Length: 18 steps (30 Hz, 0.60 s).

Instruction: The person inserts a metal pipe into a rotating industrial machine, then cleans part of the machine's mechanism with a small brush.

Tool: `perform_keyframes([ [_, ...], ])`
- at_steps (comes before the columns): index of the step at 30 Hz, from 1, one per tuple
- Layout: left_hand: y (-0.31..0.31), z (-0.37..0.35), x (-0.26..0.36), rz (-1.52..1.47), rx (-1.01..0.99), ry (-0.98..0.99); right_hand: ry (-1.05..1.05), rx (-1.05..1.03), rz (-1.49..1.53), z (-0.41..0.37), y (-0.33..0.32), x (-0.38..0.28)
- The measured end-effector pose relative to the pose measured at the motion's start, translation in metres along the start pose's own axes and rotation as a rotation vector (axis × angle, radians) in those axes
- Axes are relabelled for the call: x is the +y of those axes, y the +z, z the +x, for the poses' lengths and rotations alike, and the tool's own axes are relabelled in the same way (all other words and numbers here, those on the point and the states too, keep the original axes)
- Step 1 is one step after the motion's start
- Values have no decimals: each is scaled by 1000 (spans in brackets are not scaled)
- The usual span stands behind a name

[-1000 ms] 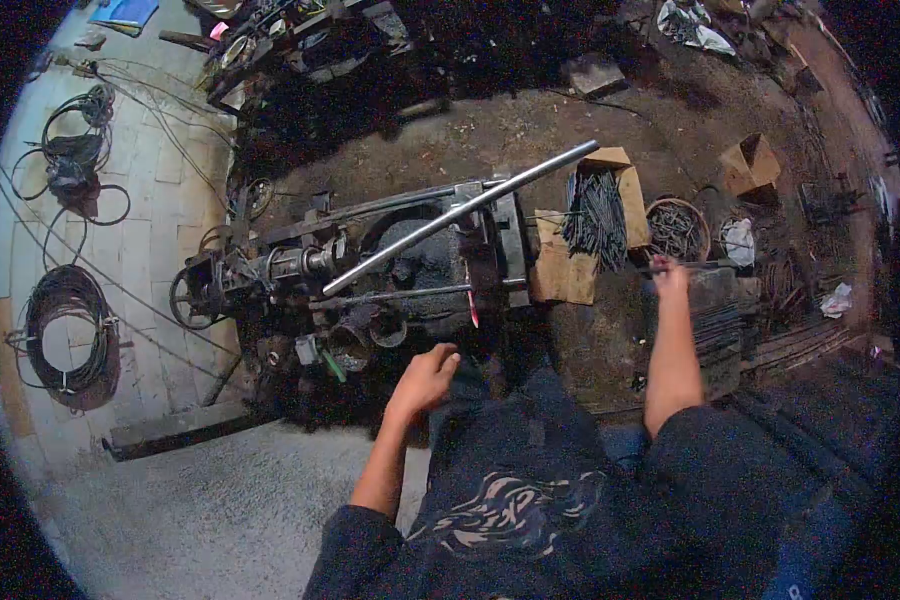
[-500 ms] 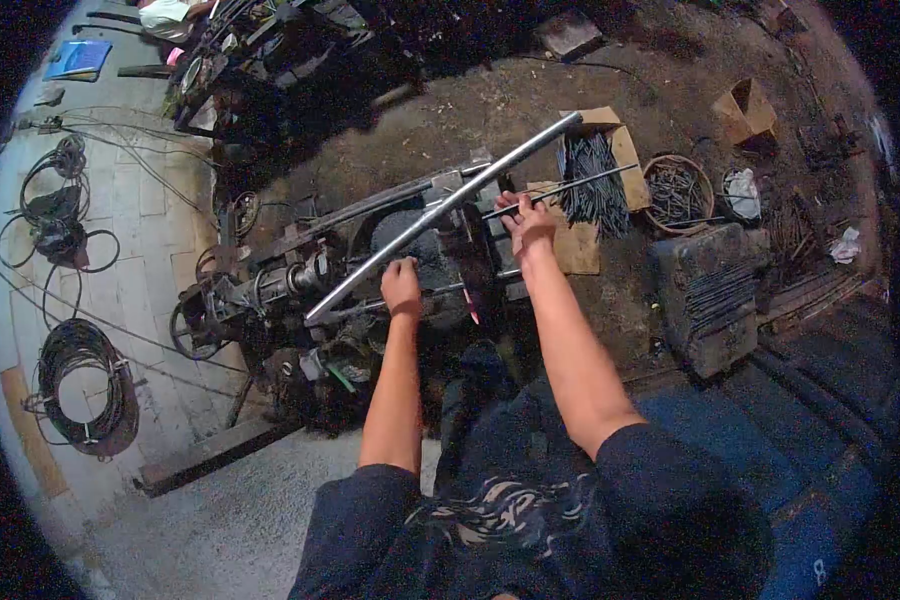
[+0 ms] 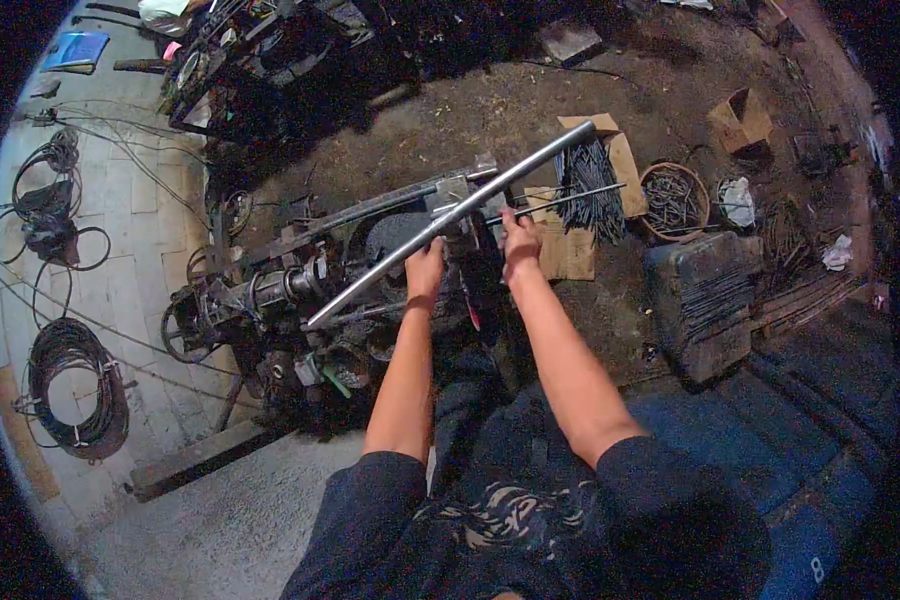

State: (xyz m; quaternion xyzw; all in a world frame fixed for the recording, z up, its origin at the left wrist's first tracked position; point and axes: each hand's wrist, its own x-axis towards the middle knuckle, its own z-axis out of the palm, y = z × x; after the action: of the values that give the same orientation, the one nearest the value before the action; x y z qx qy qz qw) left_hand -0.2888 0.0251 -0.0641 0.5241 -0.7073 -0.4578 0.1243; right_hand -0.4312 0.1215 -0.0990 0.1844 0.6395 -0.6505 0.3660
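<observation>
A long silver bar [image 3: 400, 252] slants across the machine [image 3: 280, 285] in front of me, its upper right end raised toward the carton. My left hand [image 3: 425, 268] is closed just below the bar's middle, near the machine's working part; its fingertips are partly hidden, and what they hold is not visible. To the right, my right hand [image 3: 521, 243] closes around a thin metal rod [image 3: 582, 195]. That rod points right, over a carton of similar dark rods [image 3: 588, 190]. The rod's left end is lost among the machine parts.
A round basket of short metal pieces [image 3: 674, 198] stands right of the carton. Nearer is a dark block with rods on it [image 3: 705, 305]. Coiled cable [image 3: 75, 385] lies on the left floor. An open cardboard box [image 3: 742, 122] sits at the back right.
My left hand has moved right and up, closer to the bar. My right hand has shifted slightly left and down, its fingers closing more around the rod, which has moved slightly left.
</observation>
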Motion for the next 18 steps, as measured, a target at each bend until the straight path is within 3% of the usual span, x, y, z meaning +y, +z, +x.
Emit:
perform_keyframes([
  [2,2,8,-5,55,8,-43,11,21,-85,-6,2,-7],
  [4,-2,4,3,109,10,-88,297,-82,-26,-11,3,-12],
  [5,-11,-4,31,113,-24,-123,292,-78,-30,-7,8,-5],
  [9,-11,-2,43,211,-47,-190,-424,28,-522,29,16,50],
  [11,-9,1,27,145,1,-197,-179,92,-586,-32,22,-14],
  [12,-11,5,18,31,33,-142,-263,99,-455,-16,18,6],
  [13,-13,10,8,-86,66,-87,-66,19,-201,-8,7,14],
  [15,-15,21,-22,-520,118,-271,-194,17,-236,-5,-27,10],
  [18,-46,21,-38,-676,206,-290,-193,121,-127,-49,-62,-52],
])
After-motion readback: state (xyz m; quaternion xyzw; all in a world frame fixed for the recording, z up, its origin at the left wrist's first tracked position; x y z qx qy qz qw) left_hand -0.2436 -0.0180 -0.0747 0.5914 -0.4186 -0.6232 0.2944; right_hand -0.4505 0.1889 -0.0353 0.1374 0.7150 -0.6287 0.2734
